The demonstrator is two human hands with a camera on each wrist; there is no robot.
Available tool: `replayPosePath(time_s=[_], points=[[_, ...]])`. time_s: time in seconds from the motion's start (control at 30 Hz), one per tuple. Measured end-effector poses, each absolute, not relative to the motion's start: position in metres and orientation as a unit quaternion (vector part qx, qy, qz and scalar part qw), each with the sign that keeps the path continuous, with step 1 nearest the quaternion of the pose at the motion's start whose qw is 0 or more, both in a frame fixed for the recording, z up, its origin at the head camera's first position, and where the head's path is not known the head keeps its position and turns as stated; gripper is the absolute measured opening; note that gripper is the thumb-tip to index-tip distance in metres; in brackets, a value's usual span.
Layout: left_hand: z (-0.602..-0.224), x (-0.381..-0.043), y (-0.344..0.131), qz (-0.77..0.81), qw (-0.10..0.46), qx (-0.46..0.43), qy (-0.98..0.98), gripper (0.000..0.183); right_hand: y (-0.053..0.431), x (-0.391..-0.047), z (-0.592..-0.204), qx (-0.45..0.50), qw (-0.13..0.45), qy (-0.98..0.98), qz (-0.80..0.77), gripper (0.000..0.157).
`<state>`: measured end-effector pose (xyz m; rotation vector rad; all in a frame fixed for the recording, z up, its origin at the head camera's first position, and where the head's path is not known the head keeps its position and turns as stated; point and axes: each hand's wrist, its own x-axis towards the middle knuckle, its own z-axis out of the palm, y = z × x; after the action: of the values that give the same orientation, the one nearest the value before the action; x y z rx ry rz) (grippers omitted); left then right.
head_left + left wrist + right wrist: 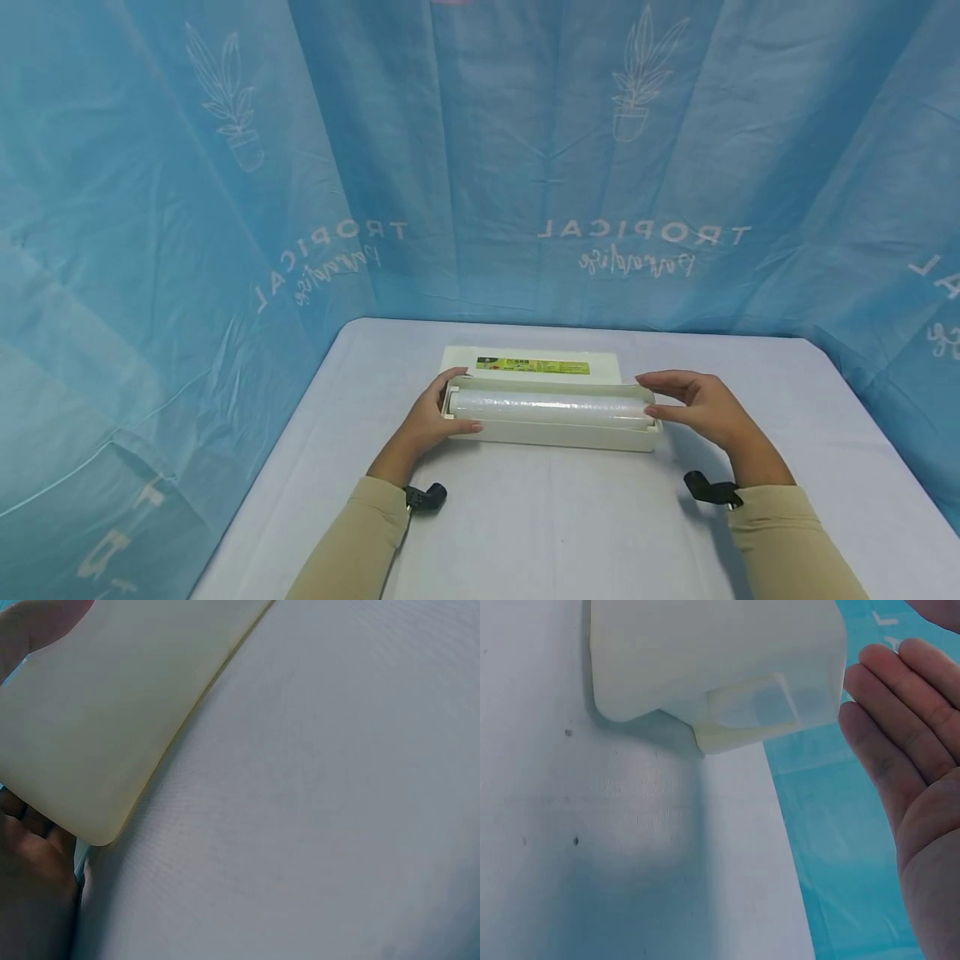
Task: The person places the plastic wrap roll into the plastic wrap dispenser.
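I see the left hand point(424, 423) gripping the cling-film dispenser point(558, 436) at 9 o'clock; right hand point(708, 408) wide at 3; film roll point(551, 407) between.

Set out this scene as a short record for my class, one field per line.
Box: pale, open at top
Roll: shiny film, lying inside the box
Left hand: grips the box's left end, thumb on the front
Right hand: at the box's right end
Behind the box: pale panel with yellow-green label
Surface: white table
Backdrop: blue curtain
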<state>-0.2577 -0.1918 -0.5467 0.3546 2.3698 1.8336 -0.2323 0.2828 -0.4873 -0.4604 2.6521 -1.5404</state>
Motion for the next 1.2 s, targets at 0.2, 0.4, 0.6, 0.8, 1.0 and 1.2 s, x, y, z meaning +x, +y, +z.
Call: replayPosePath(time_s=[0.2, 0.4, 0.6, 0.8, 1.0, 1.2], points=[[-0.547, -0.258, -0.192, 0.607, 0.059, 0.120, 0.784, 0.108, 0.286, -0.231, -0.491, -0.147, 0.014, 0.850, -0.506, 0.057], [-0.548, -0.258, -0.192, 0.610, 0.061, 0.118, 0.781, 0.108, 0.290, -0.231, -0.498, -0.149, 0.013, 0.841, -0.521, 0.062], [-0.546, -0.257, -0.191, 0.614, 0.065, 0.118, 0.778, 0.108, 0.290, -0.231, -0.502, -0.143, 0.011, 0.845, -0.516, 0.069], [-0.546, -0.257, -0.191, 0.615, 0.064, 0.120, 0.777, 0.105, 0.288, -0.229, -0.505, -0.157, 0.021, 0.838, -0.523, 0.074], [-0.547, -0.256, -0.192, 0.616, 0.063, 0.121, 0.776, 0.104, 0.286, -0.231, -0.512, -0.178, 0.053, 0.815, -0.549, 0.083], [-0.545, -0.257, -0.192, 0.613, 0.067, 0.121, 0.778, 0.109, 0.284, -0.231, -0.518, -0.178, 0.079, 0.808, -0.557, 0.091]])
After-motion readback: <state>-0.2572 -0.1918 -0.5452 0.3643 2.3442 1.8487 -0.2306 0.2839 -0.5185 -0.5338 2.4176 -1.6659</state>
